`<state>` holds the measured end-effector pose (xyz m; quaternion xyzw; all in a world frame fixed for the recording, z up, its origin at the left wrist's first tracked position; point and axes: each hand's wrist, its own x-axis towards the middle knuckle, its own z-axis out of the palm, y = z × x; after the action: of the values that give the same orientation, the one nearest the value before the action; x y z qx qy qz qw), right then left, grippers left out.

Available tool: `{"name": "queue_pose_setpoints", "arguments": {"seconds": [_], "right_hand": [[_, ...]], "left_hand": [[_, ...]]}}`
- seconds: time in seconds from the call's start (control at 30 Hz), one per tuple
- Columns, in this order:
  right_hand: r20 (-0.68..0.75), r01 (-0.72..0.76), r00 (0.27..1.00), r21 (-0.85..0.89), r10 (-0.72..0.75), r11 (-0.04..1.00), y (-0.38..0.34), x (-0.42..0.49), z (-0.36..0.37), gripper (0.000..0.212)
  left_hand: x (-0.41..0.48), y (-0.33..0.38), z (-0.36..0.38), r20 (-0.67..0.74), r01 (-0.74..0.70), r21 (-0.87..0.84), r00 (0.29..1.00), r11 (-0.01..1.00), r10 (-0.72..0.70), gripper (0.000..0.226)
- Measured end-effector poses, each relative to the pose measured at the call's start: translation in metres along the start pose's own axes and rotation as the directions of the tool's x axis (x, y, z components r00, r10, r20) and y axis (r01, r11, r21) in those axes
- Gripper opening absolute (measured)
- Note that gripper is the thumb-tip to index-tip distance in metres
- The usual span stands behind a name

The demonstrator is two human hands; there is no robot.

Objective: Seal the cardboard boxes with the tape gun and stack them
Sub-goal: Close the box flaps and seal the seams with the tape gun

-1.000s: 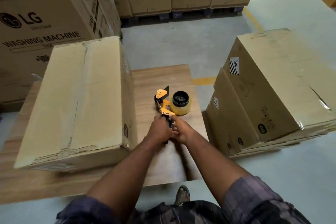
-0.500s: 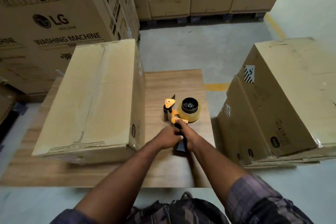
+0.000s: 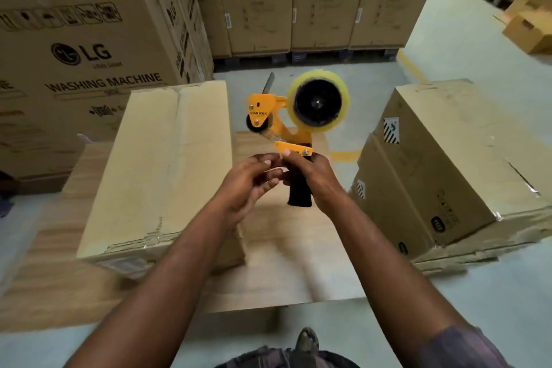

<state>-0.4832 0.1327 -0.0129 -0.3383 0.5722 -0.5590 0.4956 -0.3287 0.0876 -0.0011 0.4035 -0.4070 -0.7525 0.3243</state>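
Tape gun is off the tabletop now and raised in the air. Half a second ago it lay flat on the wood with both hands at the handle.

Left to right:
- LG washing machine cartons stand at back left.
- Cardboard box sits on the tabletop's left part, flaps closed, contents hidden.
- Left hand has curled fingers just beside the black handle; can't tell if it pinches anything.
- Right hand is wrapped round the handle, thumb at the orange tab, tape roll above it.
- Stacked boxes sit beside the tabletop on the right, closed, contents hidden.
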Motion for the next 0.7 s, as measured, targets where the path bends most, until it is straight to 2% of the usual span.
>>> {"name": "queue_pose_setpoints", "arguments": {"seconds": [0.07, 0.17, 0.27, 0.53, 0.57, 0.63, 0.7], "right_hand": [[0.117, -0.017, 0.993, -0.029, 0.020, 0.999, -0.007, -0.013, 0.015, 0.022], [0.092, -0.012, 0.996, -0.066, 0.018, 0.998, 0.000, -0.028, 0.051, 0.028], [0.085, 0.053, 0.995, -0.126, -0.043, 0.991, 0.011, -0.041, 0.085, 0.040], [0.185, 0.252, 0.961, -0.296, -0.203, 0.921, 0.009, -0.067, 0.154, 0.048], [0.199, 0.262, 0.958, -0.296, -0.209, 0.919, 0.010, -0.070, 0.163, 0.047], [0.222, 0.281, 0.950, -0.302, -0.219, 0.911, 0.012, -0.074, 0.176, 0.045], [0.244, 0.300, 0.943, -0.320, -0.228, 0.899, 0.013, -0.077, 0.186, 0.044]], "left_hand": [[-0.015, 0.019, -0.019, -0.011, 0.025, -0.180, 1.000, 0.983, -0.027, 0.022], [-0.037, 0.029, -0.051, -0.022, 0.092, -0.309, 0.994, 0.946, -0.104, 0.035], [-0.057, 0.028, -0.085, -0.060, 0.124, -0.377, 0.986, 0.918, -0.158, 0.043], [-0.116, 0.037, -0.171, -0.073, 0.014, -0.544, 0.995, 0.839, -0.064, 0.043], [-0.124, 0.038, -0.182, -0.061, 0.024, -0.558, 0.996, 0.829, -0.071, 0.039], [-0.138, 0.040, -0.202, -0.056, 0.031, -0.564, 0.996, 0.825, -0.075, 0.013], [-0.148, 0.036, -0.223, -0.023, 0.027, -0.546, 0.999, 0.838, -0.047, 0.046]]}}
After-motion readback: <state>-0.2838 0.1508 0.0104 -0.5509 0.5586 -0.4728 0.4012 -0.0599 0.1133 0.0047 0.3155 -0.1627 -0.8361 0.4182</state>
